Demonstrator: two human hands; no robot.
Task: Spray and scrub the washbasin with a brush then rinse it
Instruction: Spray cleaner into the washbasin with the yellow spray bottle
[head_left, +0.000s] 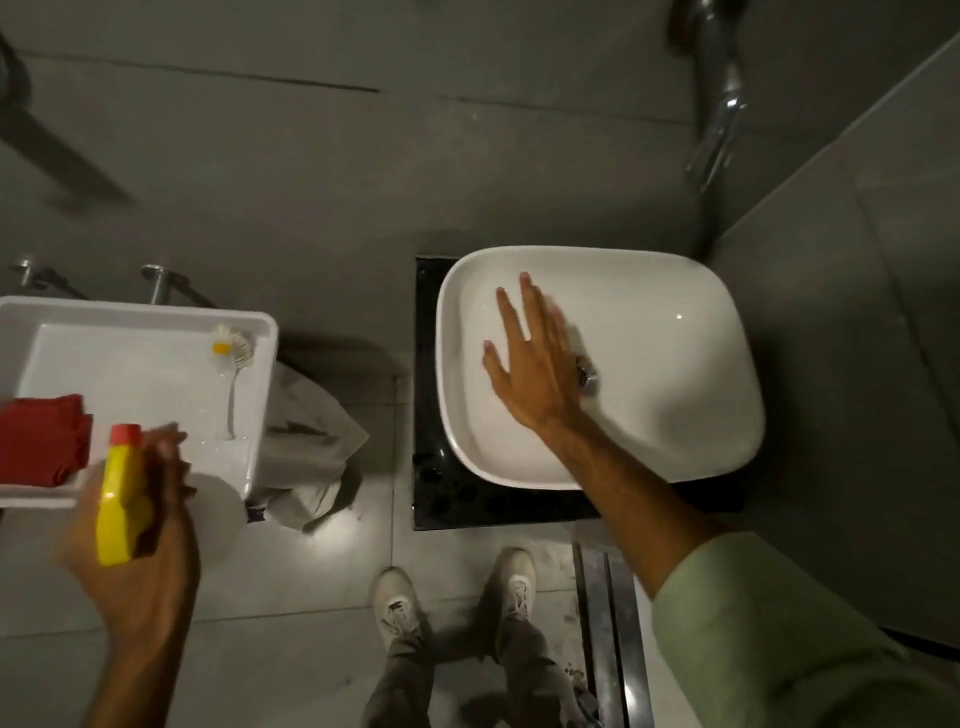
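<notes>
In a grey-tiled bathroom, the white washbasin (649, 364) lies under the splayed, empty fingers (524, 312) of the right hand (535, 364), its drain (587, 375) beside the palm, while the left hand (140, 530) grips a yellow spray bottle (122, 504) just short of the white tray (130, 312) holding the brush (231, 353) and red cloth (41, 439).

A black counter slab (431, 467) at the right carries the white washbasin (675, 415), which sits directly on it. At the left, a white tray (260, 395) holds a brush (231, 358) at its far right and folded red cloths (44, 439) at its near left.
</notes>
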